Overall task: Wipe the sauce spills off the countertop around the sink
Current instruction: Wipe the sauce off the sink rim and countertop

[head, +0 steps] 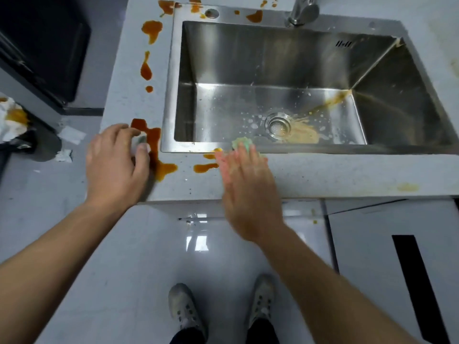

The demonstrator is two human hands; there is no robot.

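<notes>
While you're working the front edge of the countertop (323,175), your right hand (246,184) is lying flat, fingers straight, pressing a green sponge (242,144) onto the front rim of the sink (170,83); it's motion-blurred, so finer contact is unclear. Your left hand (116,160) is curling thumb and fingers round a small pale wad (141,142), probably paper, at the front-left corner, touching the biggest of the sauce spills (154,137). Judging by what's lying around, you're partway: streaks (206,167) are sitting just beside the sponge, drips (146,70) are running up the left edge, and more are dotting the back rim near the faucet (304,11). Sauce is looking thick, glossy, amber, beading on smooth speckled stone, so it's likely smearing easily. Be drawing each puddle inward from its outline, turning to a clean face, not pushing it over the front lip. Be running the sponge along the brushed-steel rim seam, where sauce is collecting.
</notes>
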